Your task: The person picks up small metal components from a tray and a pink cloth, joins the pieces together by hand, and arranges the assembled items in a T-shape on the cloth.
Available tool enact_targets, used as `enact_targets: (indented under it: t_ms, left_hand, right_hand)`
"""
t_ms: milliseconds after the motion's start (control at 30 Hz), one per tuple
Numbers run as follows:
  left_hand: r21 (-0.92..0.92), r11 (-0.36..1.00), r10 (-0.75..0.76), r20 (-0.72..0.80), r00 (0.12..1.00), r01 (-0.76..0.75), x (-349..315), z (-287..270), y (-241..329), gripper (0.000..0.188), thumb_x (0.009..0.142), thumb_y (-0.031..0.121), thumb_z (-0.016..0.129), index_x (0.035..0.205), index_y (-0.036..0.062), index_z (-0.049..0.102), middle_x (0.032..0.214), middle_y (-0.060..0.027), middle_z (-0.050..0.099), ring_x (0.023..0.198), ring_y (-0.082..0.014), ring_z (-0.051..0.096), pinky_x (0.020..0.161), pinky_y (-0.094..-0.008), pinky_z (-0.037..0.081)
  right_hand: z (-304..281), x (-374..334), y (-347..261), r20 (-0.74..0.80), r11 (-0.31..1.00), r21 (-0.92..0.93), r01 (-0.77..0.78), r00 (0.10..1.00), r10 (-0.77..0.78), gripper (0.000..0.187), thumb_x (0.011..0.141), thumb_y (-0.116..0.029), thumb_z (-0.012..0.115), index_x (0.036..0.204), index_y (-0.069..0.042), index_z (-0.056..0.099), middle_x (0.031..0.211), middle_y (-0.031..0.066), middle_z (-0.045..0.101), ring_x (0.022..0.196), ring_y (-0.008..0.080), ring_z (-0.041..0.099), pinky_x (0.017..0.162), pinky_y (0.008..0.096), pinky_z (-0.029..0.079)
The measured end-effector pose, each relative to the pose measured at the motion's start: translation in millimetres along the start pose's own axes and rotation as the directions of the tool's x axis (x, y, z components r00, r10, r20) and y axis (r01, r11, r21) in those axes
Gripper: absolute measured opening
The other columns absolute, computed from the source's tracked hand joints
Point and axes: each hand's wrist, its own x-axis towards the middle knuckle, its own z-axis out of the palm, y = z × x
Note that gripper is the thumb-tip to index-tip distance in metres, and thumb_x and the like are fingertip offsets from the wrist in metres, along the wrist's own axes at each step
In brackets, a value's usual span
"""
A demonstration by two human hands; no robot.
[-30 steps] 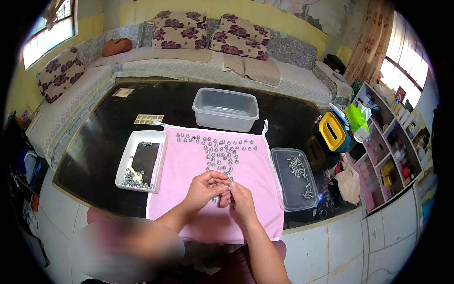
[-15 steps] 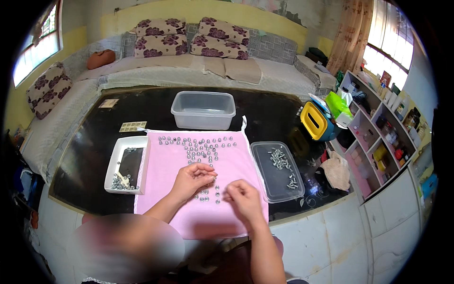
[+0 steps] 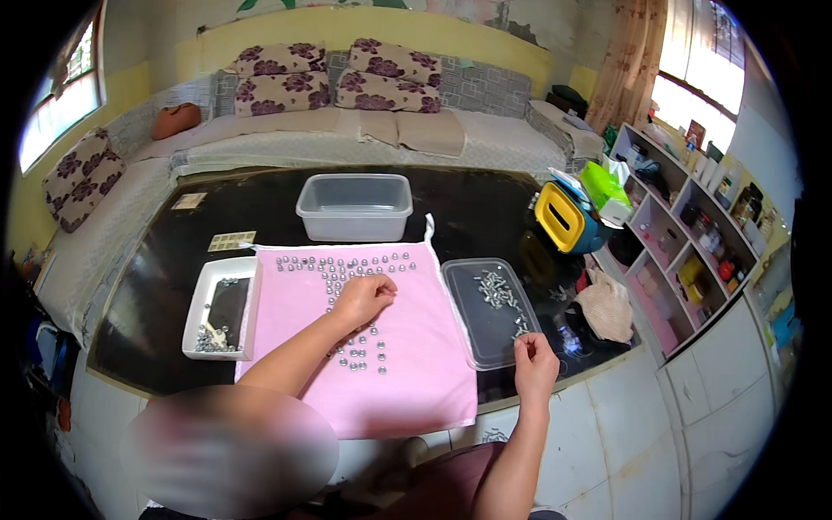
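Note:
A pink cloth (image 3: 416, 364) lies on the dark table, with rows of small silver domed metal pieces (image 3: 381, 356), like cap nuts, standing on it. Over the upper middle of these rows is my left hand (image 3: 362, 301), fingers curled and closed; whatever they hold is too small to make out. My right hand (image 3: 536, 362) is at the near right corner of a clear plastic lid (image 3: 477, 334), its fingertips pinched together beside the small silver screws (image 3: 496, 291) heaped there. Whether a screw is between those fingertips I cannot tell.
Left of the cloth stands a white box (image 3: 198, 322) with loose metal pieces. An open clear plastic tub (image 3: 354, 227) sits behind the cloth. A yellow and blue holder (image 3: 559, 217), a beige knitted item (image 3: 607, 308) and a shelf unit (image 3: 666, 251) are at the right.
My right hand has moved right, from above the cloth to the lid's near corner. My left hand has shifted up over the rows. The view has turned slightly.

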Motion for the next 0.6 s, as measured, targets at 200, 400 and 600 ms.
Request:
enact_targets:
  t_ms: [200,400,600]
  left_hand:
    - [0.262,0.937,0.237,0.009,0.971,-0.231,-0.9,4.1,13.8,0.012,0.069,0.006,0.062,0.081,0.0034,0.062,0.08,-0.0101,0.062,0.08,-0.0258,0.058,0.073,-0.0341,0.046]
    - [0.139,0.972,0.197,-0.038,0.98,-0.19,-37.4,-17.8,23.3,0.011,0.069,0.007,0.064,0.08,0.0042,0.062,0.079,-0.0084,0.062,0.077,-0.0237,0.058,0.07,-0.0312,0.047]
    - [0.117,0.944,0.32,-0.074,0.945,-0.31,-95.5,-50.5,21.5,0.01,0.07,0.005,0.063,0.08,0.0051,0.062,0.082,-0.0074,0.063,0.078,-0.0232,0.059,0.071,-0.032,0.047]
  right_hand:
    - [-9.9,9.7,29.9,-0.04,0.978,-0.201,0.048,0.998,-0.057,0.008,0.073,-0.004,0.059,0.08,-0.002,0.056,0.076,0.0122,0.057,0.069,0.0271,0.056,0.063,0.0348,0.044]
    - [14.0,15.6,24.7,0.064,0.947,-0.31,0.079,0.996,-0.063,0.015,0.069,-0.004,0.062,0.083,-0.004,0.06,0.079,0.0116,0.058,0.08,0.0276,0.056,0.071,0.0369,0.045]
    - [25.1,19.8,38.0,0.041,0.879,-0.461,0.121,0.993,-0.115,0.007,0.067,-0.002,0.061,0.074,-0.003,0.06,0.079,0.0148,0.058,0.08,0.0315,0.055,0.07,0.0395,0.044]
